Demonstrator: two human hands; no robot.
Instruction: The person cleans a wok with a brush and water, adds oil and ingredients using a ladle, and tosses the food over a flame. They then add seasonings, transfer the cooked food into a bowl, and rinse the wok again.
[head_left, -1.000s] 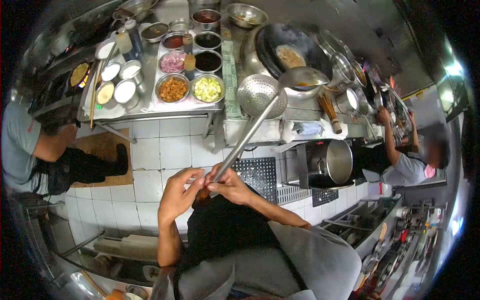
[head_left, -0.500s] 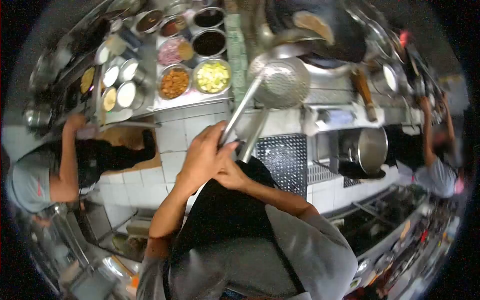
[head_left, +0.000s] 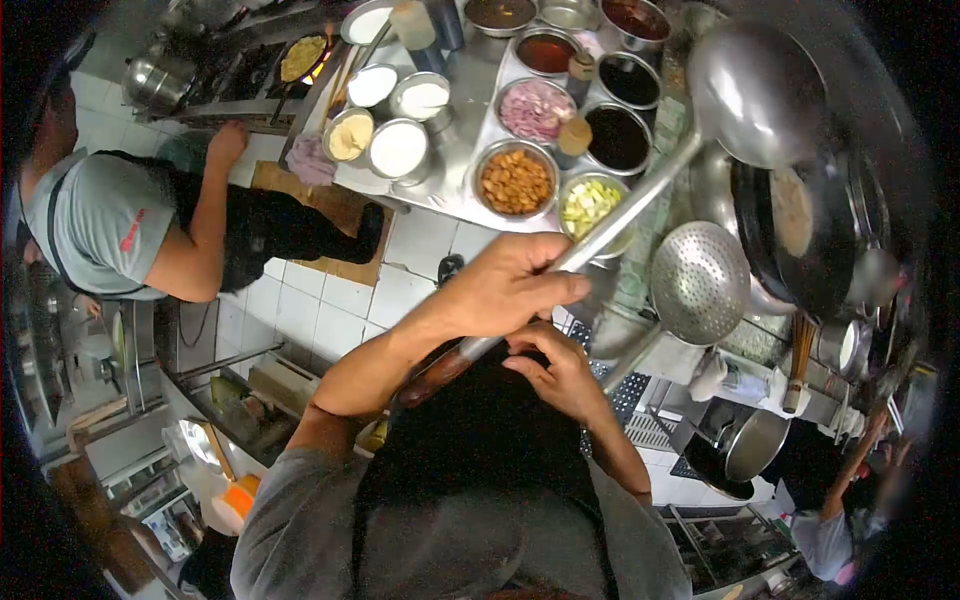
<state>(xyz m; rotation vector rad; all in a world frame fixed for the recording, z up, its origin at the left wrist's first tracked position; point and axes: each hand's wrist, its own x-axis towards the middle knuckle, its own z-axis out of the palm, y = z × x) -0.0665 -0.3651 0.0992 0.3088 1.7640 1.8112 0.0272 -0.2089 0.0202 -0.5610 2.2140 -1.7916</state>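
My left hand (head_left: 505, 290) is closed round the long metal handle of a big ladle (head_left: 762, 92). The ladle's bowl is raised at the upper right, and its brown handle end lies across my black apron. Just below that hand is my right hand (head_left: 558, 370), its fingers bent and a gap between thumb and forefinger, with nothing visible in it. A perforated skimmer (head_left: 700, 283) rests beside the wok (head_left: 820, 250); its handle slants down to behind my right hand, and that end is hidden.
Bowls of brown cubes (head_left: 515, 182), green pieces (head_left: 592, 205) and sliced onion (head_left: 537, 110) stand on the steel counter (head_left: 450, 190). A co-worker (head_left: 110, 215) stands at the left, another person (head_left: 825, 540) at the lower right. A pot (head_left: 755, 445) sits at the right.
The view has swung toward the left. The ladle has lifted away from the skimmer, its bowl now up at the right. My hands have moved apart, the right one no longer pressed against the left.
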